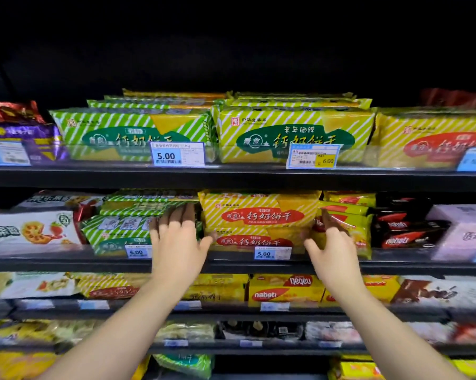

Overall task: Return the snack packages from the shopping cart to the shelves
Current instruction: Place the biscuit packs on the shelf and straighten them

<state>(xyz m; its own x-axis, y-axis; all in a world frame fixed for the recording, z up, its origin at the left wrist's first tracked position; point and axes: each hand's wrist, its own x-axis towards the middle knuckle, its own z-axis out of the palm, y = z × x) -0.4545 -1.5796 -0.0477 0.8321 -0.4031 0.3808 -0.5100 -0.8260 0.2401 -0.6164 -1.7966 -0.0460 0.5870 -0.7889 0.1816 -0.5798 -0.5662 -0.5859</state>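
Two yellow striped biscuit packs with red labels (258,215) lie stacked on the second shelf (231,263), above a 5.00 price tag. My left hand (176,239) is at the stack's left end with fingers spread. Its fingertips rest on the green striped packs (121,226) beside the stack, and its thumb touches the lower yellow pack. My right hand (330,245) is at the stack's right end, fingers raised against the neighbouring yellow-green packs (349,215) and thumb apart. Neither hand encloses a pack. No shopping cart is in view.
The top shelf (231,174) carries green and yellow striped biscuit packs behind price tags. Dark Nabati packs (404,231) lie right of my right hand, and white fruit-print bags (31,229) sit far left. Lower shelves hold yellow Nabati boxes (286,292) and other snacks.
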